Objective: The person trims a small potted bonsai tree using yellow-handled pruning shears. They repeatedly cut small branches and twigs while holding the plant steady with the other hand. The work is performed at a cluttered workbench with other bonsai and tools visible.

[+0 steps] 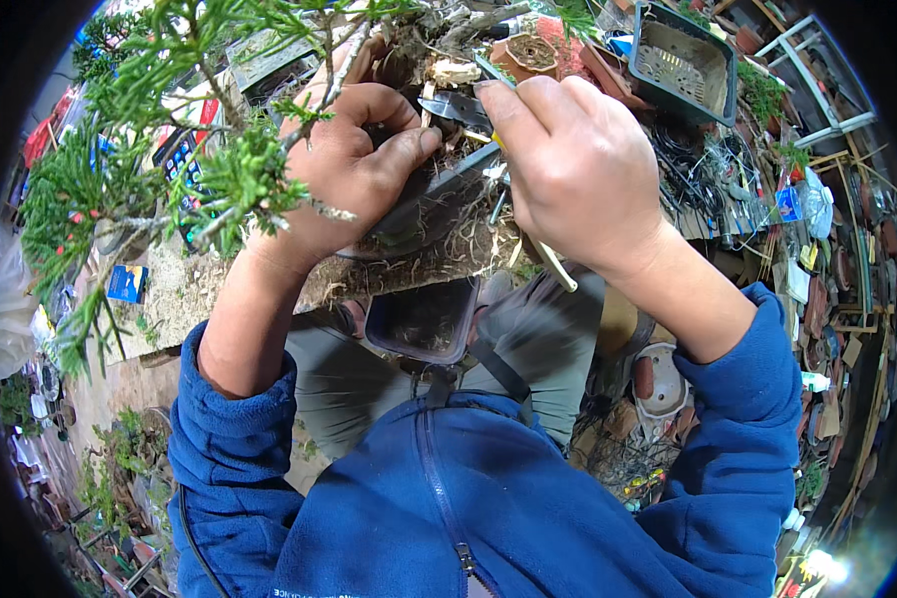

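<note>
A small conifer tree [239,169] with green, scale-like foliage fills the upper left, partly in front of my left hand. My left hand [359,159] is closed, its thumb and fingers around a thin, pale stripped branch [429,104]; the gripped part is partly hidden. My right hand [583,159] is wrapped round a knife, its grey blade [455,109] pointing left toward that branch. Below my right fist a pale, stick-like end [556,266] juts out. Under both hands lies a dark pot [419,224] with roots and soil about it.
The wooden bench [319,283] is strewn with shavings. A dark rectangular plastic pot [733,85] stands far right, near a brown round pot [531,52] and tangled black wires [693,184]. Below the bench edge, a black tray [453,349] sits between my legs. A blue box [128,283] lies left.
</note>
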`<state>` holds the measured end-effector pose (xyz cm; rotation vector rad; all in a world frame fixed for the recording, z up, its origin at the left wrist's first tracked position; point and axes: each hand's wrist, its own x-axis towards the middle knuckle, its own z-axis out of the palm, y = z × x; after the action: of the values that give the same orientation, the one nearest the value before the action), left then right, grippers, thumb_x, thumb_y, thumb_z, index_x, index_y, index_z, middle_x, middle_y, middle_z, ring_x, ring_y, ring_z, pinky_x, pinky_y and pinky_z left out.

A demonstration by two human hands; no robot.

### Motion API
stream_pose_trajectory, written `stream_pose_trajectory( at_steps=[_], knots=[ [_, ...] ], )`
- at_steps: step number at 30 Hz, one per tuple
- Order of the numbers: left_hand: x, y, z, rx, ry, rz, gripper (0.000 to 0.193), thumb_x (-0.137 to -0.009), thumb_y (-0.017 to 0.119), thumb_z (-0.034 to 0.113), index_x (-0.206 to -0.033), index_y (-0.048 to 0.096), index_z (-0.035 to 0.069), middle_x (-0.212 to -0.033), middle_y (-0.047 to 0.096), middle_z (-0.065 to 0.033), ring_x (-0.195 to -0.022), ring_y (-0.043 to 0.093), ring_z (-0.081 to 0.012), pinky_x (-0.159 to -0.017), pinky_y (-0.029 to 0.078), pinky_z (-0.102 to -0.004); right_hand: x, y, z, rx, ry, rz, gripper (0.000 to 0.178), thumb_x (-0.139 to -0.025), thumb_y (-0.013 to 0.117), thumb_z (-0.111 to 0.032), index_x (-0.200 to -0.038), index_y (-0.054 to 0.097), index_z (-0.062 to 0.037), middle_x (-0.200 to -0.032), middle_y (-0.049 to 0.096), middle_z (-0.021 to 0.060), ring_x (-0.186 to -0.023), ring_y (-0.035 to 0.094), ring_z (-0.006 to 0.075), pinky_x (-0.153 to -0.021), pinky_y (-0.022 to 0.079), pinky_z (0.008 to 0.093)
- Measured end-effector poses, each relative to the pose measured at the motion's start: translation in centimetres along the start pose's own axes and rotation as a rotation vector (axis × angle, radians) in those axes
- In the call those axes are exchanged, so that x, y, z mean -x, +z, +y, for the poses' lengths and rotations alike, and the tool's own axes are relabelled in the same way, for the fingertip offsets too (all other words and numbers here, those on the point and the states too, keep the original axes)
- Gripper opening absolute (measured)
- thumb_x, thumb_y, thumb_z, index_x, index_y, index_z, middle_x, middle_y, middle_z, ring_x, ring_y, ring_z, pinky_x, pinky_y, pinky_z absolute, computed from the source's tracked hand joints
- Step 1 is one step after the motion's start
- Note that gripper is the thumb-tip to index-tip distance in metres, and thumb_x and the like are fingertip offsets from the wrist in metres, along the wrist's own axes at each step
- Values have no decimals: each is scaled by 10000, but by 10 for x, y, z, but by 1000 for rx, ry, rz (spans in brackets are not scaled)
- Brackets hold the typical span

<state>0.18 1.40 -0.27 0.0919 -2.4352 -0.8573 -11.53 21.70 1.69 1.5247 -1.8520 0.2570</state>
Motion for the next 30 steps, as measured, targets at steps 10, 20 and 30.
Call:
stream_pose_trajectory(
  at_steps=[10,20,30],
  knots=[
    [-1,-6,2,142,42,-75,142,-806,785,31,-873,708,-68,-1541,562,-283,-1415,576,-333,-1155,410,-349,-24,-21,1,-671,499,-505,261,-881,680,-202,-1007,756,14,-899,752,223,-858,737,372,-819,581,466],
    [1,-6,-18,319,83,21,139,-896,706,126,-867,586,62,-795,557,4,-716,535,-146,-671,432,-325,-3,-49,9,-611,385,-603,309,-923,714,-152,-1163,696,41,-866,684,135,-793,654,291,-752,509,368],
    [0,-5,-6,697,-15,-20,199,-902,821,85,-1059,719,16,-1211,704,-66,-1393,525,-238,-1290,245,-415,-20,-40,28,-1199,666,-655,263,-932,787,-155,-1136,747,6,-882,651,-27,-808,543,49,-714,448,245]
  ],
)
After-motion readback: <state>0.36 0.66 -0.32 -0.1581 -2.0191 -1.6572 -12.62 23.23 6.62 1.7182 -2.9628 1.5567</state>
